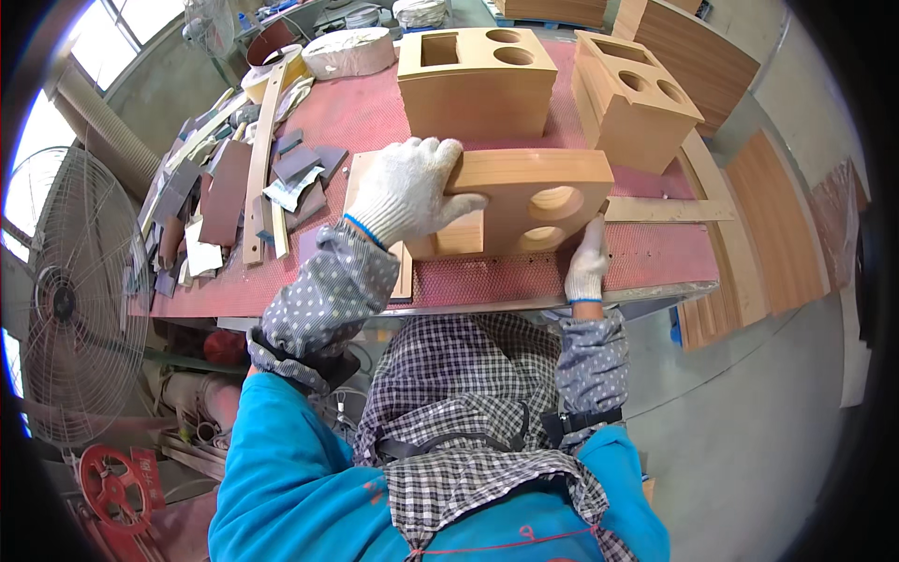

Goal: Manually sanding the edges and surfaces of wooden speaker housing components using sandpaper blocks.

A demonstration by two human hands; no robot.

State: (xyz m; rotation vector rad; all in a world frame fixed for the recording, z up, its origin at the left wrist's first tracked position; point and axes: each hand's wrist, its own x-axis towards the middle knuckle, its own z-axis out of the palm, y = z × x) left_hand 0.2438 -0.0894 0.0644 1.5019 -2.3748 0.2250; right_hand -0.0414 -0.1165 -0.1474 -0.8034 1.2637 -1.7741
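The box (508, 201) is near the front edge of the table (655, 258), holes (555, 202) facing the person. The left hand (409, 192) clamps its upper left side; the right hand (587, 263) meets its lower right corner, grip unclear. Expect stiff, fairly heavy, dentable wood; hold the solid walls.
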